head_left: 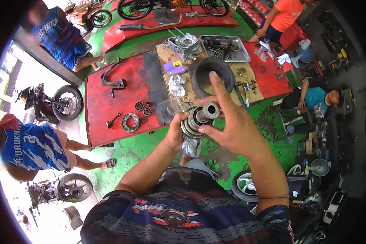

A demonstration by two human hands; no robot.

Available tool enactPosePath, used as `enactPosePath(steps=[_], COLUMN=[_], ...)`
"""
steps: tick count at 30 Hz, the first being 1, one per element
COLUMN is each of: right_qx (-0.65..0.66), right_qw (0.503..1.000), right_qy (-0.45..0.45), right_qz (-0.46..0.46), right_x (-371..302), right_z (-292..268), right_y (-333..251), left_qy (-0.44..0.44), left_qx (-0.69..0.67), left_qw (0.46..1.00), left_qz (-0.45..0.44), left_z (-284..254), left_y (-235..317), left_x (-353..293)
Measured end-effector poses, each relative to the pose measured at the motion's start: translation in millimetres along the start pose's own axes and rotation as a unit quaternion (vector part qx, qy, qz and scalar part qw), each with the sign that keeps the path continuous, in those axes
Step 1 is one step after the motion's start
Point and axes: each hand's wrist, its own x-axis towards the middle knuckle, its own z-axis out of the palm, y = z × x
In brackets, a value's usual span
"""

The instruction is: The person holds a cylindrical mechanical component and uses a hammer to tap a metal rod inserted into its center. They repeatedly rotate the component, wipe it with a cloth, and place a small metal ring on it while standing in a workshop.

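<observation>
Over the near edge of the red bench, I hold a greasy metal shaft assembly (193,125) with stepped round collars and a hollow end tilted up to the right. My left hand (175,133) is closed on the wide collars at its left side. The thumb of my right hand (238,130) presses against the shaft near the hollow end, while its index finger points up and away. The other right fingers are partly hidden behind the part. A pale crumpled cloth (192,147) hangs just beneath the assembly.
On the red bench (97,91) lie a ring-shaped part (130,122), small bearings (139,106) and a bracket (112,77). A black rubber ring (199,83), engine casing (185,45) and metal tray (244,57) are beyond. People stand at left; a seated person (319,96) is at right.
</observation>
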Motion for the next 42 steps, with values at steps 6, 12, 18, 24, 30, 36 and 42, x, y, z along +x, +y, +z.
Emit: enactPosePath(steps=[6, 12, 18, 24, 30, 36, 42], right_qx=[0.064, 0.08, -0.215, -0.3, -0.272, -0.261, 0.195], right_qw=[0.994, 0.93, 0.905, 0.831, 0.82, 0.833, 0.781], right_qy=[0.084, 0.337, 0.196, 0.088, 0.086, 0.106, 0.223], right_qz=[-0.016, 0.124, 0.311, 0.461, 0.496, 0.477, 0.55], right_x=[5, 5, -41, -96, -88, -83, -47], right_z=[-54, -138, -81, 7, 20, 2, -28], right_y=[38, 208, 420, 517, 525, 548, 472], left_qy=[0.068, 0.085, 0.141, 0.243, 0.212, 0.224, 0.276], left_qx=[0.041, 0.039, 0.043, 0.075, -0.036, -0.018, 0.063], left_qw=[0.997, 0.996, 0.988, 0.963, 0.974, 0.969, 0.953], left_qz=[0.009, 0.011, 0.042, 0.083, 0.077, 0.098, 0.106], left_z=[-4, -10, -32, -13, -56, -51, -44], left_y=[-1, -1, -6, -3, -14, -5, 9], left_x=[27, 37, 41, 45, 49, 57, 54])
